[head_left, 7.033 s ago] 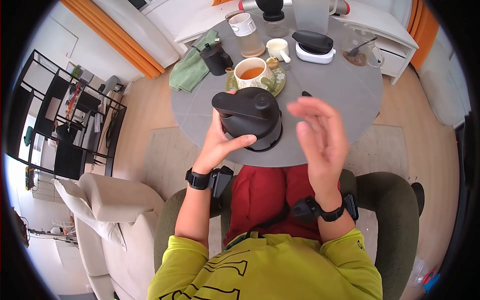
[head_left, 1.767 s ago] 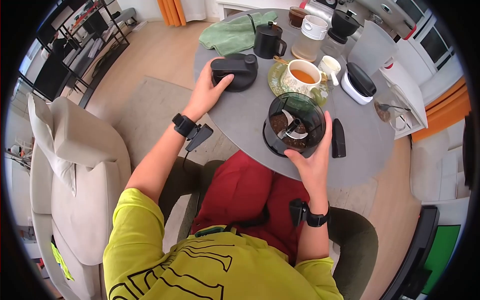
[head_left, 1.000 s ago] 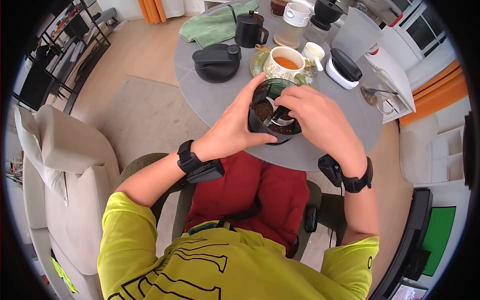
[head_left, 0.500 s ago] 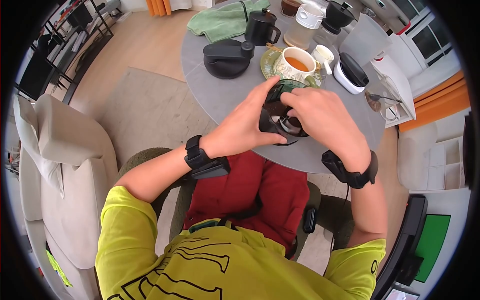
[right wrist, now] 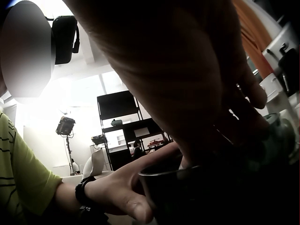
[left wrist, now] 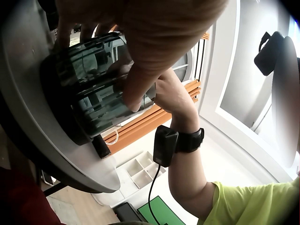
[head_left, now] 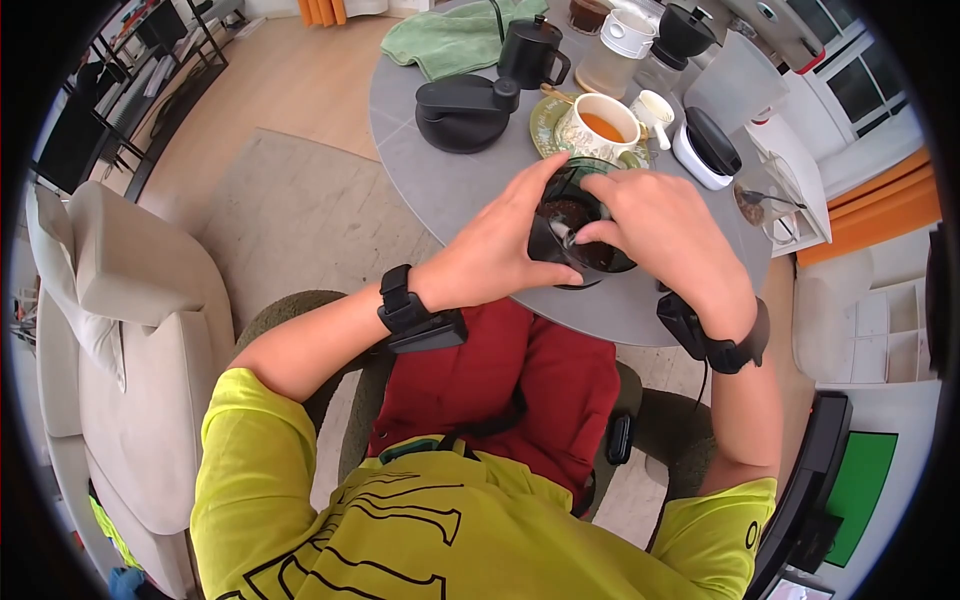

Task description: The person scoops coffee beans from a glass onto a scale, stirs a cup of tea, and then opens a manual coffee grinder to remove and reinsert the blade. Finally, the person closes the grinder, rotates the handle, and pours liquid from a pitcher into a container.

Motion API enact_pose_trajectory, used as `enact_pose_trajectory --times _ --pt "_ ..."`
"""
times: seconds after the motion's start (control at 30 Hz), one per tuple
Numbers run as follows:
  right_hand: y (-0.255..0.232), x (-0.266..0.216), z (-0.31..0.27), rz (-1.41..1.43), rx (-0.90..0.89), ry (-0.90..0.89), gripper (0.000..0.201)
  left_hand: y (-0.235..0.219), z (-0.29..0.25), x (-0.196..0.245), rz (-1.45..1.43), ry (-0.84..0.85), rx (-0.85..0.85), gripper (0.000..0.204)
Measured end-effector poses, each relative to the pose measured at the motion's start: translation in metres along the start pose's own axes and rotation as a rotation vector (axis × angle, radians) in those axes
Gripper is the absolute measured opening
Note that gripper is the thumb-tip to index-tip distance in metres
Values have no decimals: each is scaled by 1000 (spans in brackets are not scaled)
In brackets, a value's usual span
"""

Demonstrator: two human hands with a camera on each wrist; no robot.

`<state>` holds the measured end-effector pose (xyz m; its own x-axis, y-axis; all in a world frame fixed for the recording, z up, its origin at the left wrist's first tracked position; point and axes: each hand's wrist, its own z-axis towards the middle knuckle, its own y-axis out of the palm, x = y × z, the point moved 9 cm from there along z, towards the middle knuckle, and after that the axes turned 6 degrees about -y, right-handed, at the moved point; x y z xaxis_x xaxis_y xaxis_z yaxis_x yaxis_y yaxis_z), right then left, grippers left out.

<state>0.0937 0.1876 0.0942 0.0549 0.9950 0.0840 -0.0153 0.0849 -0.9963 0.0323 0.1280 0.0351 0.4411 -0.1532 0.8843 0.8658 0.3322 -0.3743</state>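
Note:
My left hand grips a dark see-through chopper bowl near the table's front edge, thumb on the near side and fingers round the far side. Brown grounds lie inside, about a curved metal chopper blade. My right hand reaches down through the open top, thumb and fingers bent at the blade's hub, which they mostly hide. In the left wrist view, the bowl stands on the table under my left hand. The right wrist view shows its rim below my right hand. A black domed lid lies at the table's left.
Behind the bowl, a patterned cup of orange-brown drink stands on a green saucer. Around it are a black pot, a green towel, a white device with a black top, a clear pitcher and several other vessels.
The lid in my left hand was set down at the left. My left hand moved onto the bowl, and my right hand went from its side into it. Since then the fingers have shifted at the hub.

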Motion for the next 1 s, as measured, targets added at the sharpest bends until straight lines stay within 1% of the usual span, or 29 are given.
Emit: enact_pose_trajectory --times 0.07,0.1,0.17,0.2,0.27,0.3,0.37,0.4,0.47,0.5,0.57,0.6,0.63,0.67,0.7,0.73,0.77,0.83,0.87,0.93,0.97,1.0 --pt "-15 -6 -3 61 217 -92 12 0 0 0 3 11 6 108" --pt "-15 -6 -3 60 216 -92 12 0 0 -1 -4 2 4 108" --pt "-9 -8 -1 59 147 -127 17 1 0 -3 -11 -6 2 108" --pt "-10 -9 0 58 147 -127 17 1 0 -3 0 14 5 108" --pt "4 0 4 -6 -47 6 19 -1 0 -1 14 33 13 109" --pt "5 -1 4 -6 -47 3 19 -1 0 0 24 27 7 109" --pt "-12 -6 1 23 163 -69 14 -1 -1 0 34 21 2 109" --pt "-11 -5 0 22 162 -68 14 -1 0 0 21 25 1 109" --pt "-8 -10 1 69 117 -143 18 0 0 0 9 30 -2 109" --pt "-6 -10 1 69 118 -141 18 0 0 0 11 28 -4 108" --pt "3 -3 3 39 42 -43 17 -1 1 -1 14 27 -5 108" --pt "1 -4 3 38 43 -44 17 -8 0 6 24 117 38 102" --pt "2 -3 3 5 -7 -28 16 -15 0 12 34 207 82 97" --pt "4 -1 3 -28 -57 -11 16 -28 4 21 35 207 82 97" --pt "6 -2 2 -26 -57 -11 16 -58 10 29 53 184 190 89" --pt "0 -4 1 7 34 -34 13 -85 14 32 73 160 297 82" --pt "-6 -6 -1 39 125 -55 11 -99 18 26 75 160 294 82" --pt "-7 -5 -2 52 135 -71 10 -143 15 22 188 204 524 71" --pt "-8 -6 -3 64 141 -87 9 -153 15 12 190 205 522 71" --pt "-5 -5 -2 67 127 -102 10 -148 23 -24 422 43 376 62" --pt "-3 -6 -2 69 110 -119 10 -147 23 -32 423 45 376 62" --pt "-3 -6 -2 69 111 -118 10 -140 27 -45 398 1 286 57"
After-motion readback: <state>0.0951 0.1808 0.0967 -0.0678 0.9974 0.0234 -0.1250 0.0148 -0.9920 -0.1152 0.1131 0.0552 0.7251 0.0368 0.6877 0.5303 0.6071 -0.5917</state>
